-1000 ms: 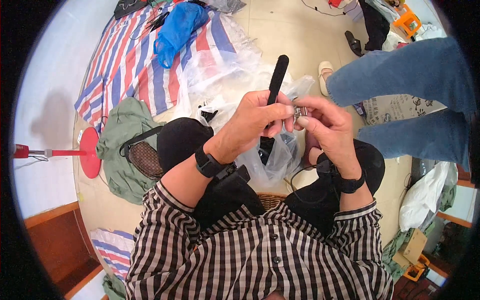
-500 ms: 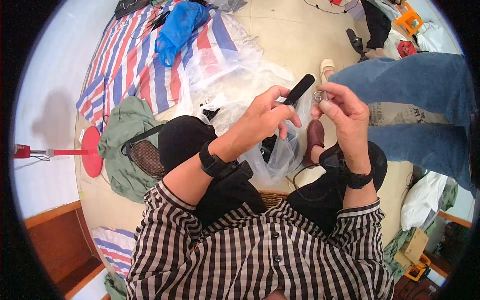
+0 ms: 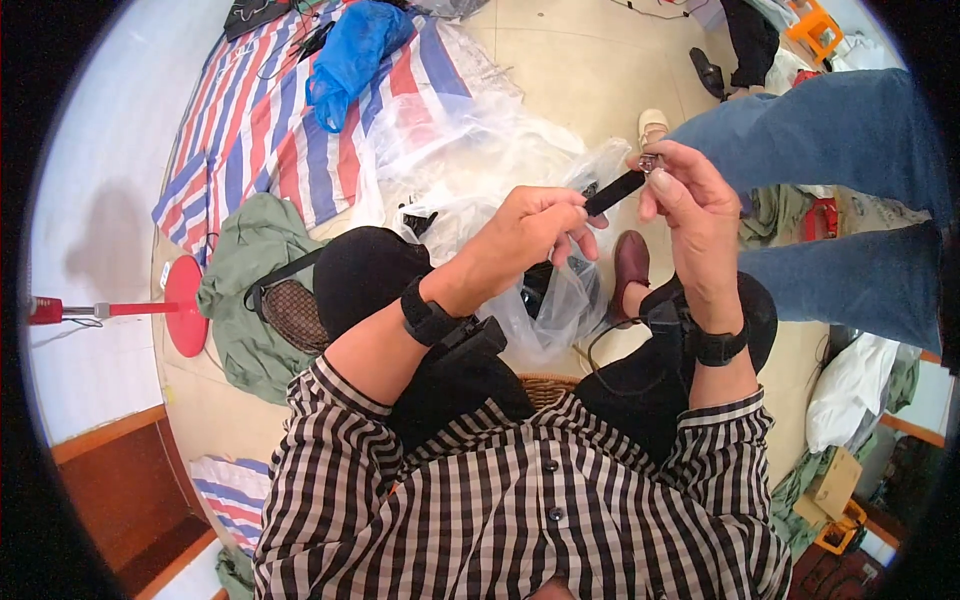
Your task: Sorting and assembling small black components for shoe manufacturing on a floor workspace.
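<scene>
Both hands grip: left hand (image 3: 535, 232) pinches black strap (image 3: 613, 192); right hand (image 3: 695, 205) pinches what looks like its metal buckle (image 3: 648, 162). Loosened fingers risk dropping it.

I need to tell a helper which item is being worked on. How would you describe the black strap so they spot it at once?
Start at the checked shirt at the bottom and follow both forearms up to where the hands meet. The black strap runs between the left hand and the right hand. It is a short, flat, dark band held in the air, unlike the clear plastic bags lying behind it.
</scene>
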Demonstrator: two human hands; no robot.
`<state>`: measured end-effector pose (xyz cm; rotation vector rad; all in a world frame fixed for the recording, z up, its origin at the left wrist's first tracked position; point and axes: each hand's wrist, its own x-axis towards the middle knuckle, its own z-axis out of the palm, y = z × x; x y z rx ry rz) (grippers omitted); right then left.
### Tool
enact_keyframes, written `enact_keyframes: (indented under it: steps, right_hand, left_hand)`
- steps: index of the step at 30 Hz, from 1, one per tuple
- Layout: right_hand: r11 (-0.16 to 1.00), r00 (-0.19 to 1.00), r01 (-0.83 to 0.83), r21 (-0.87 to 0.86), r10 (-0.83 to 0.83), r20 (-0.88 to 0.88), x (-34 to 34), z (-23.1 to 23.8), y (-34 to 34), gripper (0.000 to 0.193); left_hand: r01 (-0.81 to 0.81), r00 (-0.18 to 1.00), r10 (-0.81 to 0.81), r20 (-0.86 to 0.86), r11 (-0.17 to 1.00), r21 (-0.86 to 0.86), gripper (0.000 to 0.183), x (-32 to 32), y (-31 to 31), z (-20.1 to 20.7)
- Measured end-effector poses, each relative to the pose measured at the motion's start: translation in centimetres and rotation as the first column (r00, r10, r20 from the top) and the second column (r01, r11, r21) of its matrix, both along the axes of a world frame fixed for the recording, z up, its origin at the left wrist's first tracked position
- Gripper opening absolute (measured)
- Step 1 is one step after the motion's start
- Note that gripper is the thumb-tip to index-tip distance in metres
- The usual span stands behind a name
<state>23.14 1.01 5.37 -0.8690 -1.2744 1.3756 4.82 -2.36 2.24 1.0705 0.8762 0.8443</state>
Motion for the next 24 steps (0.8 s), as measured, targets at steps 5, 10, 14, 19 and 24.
enact_keyframes:
  steps: [5, 10, 14, 19, 24]
  right_hand:
    - [0.997, 0.999, -0.039, -0.061, 0.039, 0.000, -0.2, -0.4, 0.1, 0.019]
    - [0.996, 0.998, -0.058, -0.062, 0.056, -0.032, 0.1, -1.0, 0.3, 0.020]
    - [0.999, 0.999, -0.032, -0.041, 0.032, 0.004, 0.4, -1.1, 0.4, 0.020]
    - [0.992, 0.997, -0.077, -0.103, 0.074, -0.037, 0.9, -1.5, 0.5, 0.022]
    - [0.961, 0.976, -0.181, -0.208, 0.149, -0.158, 0.7, -1.7, 0.4, 0.022]
  left_hand:
    - [-0.090, 0.991, 0.099, -0.091, 0.992, 0.091, 0.031, -0.1, 0.0, 0.7]
    - [-0.143, 0.990, 0.143, -0.011, 0.990, 0.014, 0.021, 0.1, -0.2, 0.3]
    - [-0.182, 0.983, 0.179, 0.037, 0.978, 0.098, 0.016, 0.1, -0.2, -0.5]
    - [-0.131, 0.991, 0.127, 0.048, 0.988, 0.087, 0.015, 0.0, -0.1, -0.5]
    - [-0.114, 0.982, 0.111, 0.150, 0.994, 0.007, 0.015, -0.3, -0.1, -0.5]
